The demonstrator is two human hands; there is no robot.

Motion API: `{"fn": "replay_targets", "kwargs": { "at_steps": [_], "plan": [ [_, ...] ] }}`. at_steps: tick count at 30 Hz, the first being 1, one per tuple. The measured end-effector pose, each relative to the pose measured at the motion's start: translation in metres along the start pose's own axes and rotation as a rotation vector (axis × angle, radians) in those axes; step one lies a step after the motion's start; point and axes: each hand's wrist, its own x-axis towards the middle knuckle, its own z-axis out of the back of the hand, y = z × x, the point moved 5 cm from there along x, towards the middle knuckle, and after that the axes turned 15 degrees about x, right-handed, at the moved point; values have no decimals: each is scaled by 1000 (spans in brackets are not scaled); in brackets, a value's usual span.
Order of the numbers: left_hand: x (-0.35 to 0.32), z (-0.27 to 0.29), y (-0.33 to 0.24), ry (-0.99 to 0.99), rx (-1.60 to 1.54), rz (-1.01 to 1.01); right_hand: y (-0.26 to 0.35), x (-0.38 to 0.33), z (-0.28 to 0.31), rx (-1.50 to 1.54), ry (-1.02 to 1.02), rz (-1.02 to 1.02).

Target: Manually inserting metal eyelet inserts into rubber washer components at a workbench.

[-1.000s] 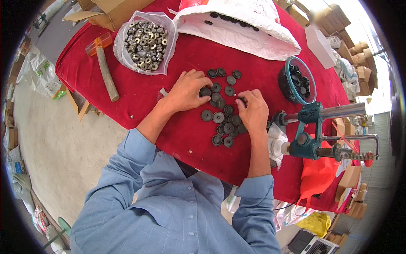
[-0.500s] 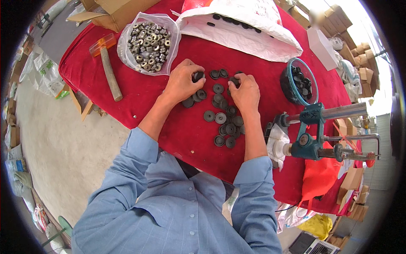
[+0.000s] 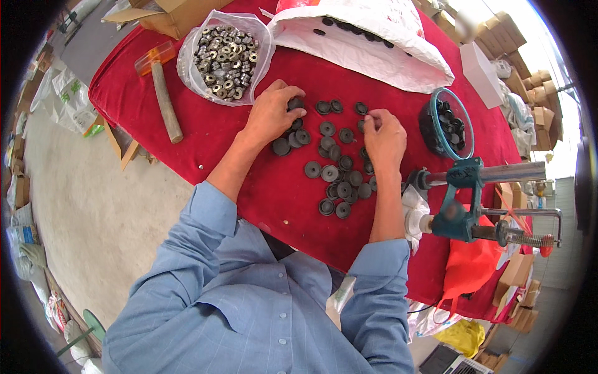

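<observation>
My left hand [image 3: 272,115] is closed, with a black round cap [image 3: 295,105] between thumb and fingers. Just below it, several like caps [image 3: 281,146] lie in a small cluster on the red cloth. My right hand [image 3: 384,138] has its fingers drawn together at the edge of another black cap [image 3: 361,126], partly hidden by the fingertips. Between the hands, flat black caps [image 3: 344,189] are scattered, some overlapping, some showing a rimmed side. A pair of caps [image 3: 322,107] and a single one [image 3: 360,108] lie farther off.
A clear bag of metal rings [image 3: 266,53] and a wooden-handled mallet [image 3: 165,103] lie at the far left. A white sack [image 3: 367,68] with black pieces lies at the back. At right are a blue-rimmed tub [image 3: 468,146] of black pieces and a green hand press [image 3: 458,218].
My right hand has moved to the right, and a cap now lies uncovered where it was. My left hand stays nearly in place with its cap. The view has shifted slightly.
</observation>
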Motion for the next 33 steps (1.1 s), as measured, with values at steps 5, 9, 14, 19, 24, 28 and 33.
{"fn": "replay_targets", "kwargs": {
  "at_steps": [5, 9, 14, 19, 24, 28, 33],
  "plan": [
    [4, 6, 4, -43, -101, 42, 48, -29, -33, 150, 228, 150],
    [2, 13, 12, 12, -226, 60, 38, -25, -38, 54, 220, 135],
    [-4, 21, 10, 242, -264, -63, 21, -14, -23, 34, 56, 71],
    [-9, 26, 9, 357, -165, -147, 52, -40, -30, 250, 340, 126],
    [-7, 21, 19, 430, -177, -77, 53, -43, -33, 128, 437, 53],
    [-7, 26, 16, 502, -115, -64, 52, -38, -28, 116, 492, -77],
    [-2, 24, 11, 219, -124, -52, 47, -37, -30, 75, 433, -95]
  ]
}}
